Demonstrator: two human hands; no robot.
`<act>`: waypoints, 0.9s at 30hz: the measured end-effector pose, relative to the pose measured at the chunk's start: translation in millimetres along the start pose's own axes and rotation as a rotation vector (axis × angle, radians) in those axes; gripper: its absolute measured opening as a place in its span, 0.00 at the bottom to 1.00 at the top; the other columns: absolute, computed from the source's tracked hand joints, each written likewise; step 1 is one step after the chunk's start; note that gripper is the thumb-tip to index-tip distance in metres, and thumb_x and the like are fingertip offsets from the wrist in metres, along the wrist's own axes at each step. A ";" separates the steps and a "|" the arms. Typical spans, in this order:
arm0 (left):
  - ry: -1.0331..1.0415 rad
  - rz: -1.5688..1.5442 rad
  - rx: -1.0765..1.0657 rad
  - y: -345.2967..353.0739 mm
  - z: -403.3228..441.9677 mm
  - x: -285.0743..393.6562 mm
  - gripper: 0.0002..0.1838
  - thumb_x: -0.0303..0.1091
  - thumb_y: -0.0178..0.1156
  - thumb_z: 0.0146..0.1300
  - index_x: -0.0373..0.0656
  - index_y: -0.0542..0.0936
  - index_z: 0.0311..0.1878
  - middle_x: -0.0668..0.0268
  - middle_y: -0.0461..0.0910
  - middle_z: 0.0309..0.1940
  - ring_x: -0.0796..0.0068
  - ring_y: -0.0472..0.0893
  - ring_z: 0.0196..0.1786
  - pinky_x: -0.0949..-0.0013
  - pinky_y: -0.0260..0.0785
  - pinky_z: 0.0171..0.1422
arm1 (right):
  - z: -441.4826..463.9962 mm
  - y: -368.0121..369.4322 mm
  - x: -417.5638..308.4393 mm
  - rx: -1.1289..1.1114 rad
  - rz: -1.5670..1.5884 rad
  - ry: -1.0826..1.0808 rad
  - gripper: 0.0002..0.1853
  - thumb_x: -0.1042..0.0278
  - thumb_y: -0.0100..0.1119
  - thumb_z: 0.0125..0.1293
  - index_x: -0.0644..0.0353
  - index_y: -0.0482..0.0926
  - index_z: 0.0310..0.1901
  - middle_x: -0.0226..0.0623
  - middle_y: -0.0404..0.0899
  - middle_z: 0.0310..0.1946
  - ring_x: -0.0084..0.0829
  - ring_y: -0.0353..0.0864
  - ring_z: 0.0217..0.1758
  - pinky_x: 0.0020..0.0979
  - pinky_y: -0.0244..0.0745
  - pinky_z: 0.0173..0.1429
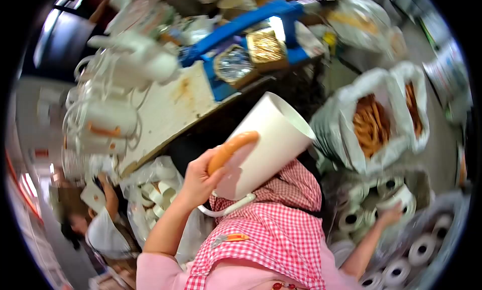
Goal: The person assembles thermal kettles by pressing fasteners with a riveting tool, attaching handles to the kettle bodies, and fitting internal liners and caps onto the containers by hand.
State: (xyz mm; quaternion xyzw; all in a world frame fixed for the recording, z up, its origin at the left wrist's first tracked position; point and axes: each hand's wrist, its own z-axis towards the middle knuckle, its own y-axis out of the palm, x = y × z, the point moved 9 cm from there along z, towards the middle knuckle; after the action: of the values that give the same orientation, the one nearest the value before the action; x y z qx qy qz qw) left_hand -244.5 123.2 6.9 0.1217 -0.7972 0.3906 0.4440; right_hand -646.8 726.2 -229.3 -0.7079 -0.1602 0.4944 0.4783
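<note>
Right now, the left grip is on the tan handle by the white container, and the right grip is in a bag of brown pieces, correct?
No: the head view shows the right grip at white pieces, not in a bag. The left grip is on the tan handle by the white container.

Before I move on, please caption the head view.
Left hand holds curved tan piece against white container; right hand at white cylinder.

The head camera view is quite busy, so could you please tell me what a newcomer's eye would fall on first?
First, the large white vessel, tilted in the centre, with a curved orange piece held in front of it by the left hand. Next, the red-and-white checked apron below it, and the open white bags of orange-brown pieces at the right.
</note>
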 end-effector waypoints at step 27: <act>0.339 -0.048 0.027 -10.8 -19.6 7.7 0.14 0.30 0.74 0.58 0.38 0.84 0.45 0.54 0.86 0.38 0.49 0.80 0.64 0.62 0.79 0.55 | -398.2 11.8 -437.1 -1.178 0.552 -1.468 0.25 0.51 0.63 0.69 0.65 0.83 0.55 0.37 0.75 0.35 0.32 0.74 0.38 0.31 0.69 0.44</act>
State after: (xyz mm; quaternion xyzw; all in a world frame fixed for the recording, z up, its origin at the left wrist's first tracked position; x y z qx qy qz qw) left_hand -231.1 131.5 24.5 0.0790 -0.7023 0.4056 0.5797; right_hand -510.9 207.9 21.2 -0.3626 -0.4678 0.7471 -0.3025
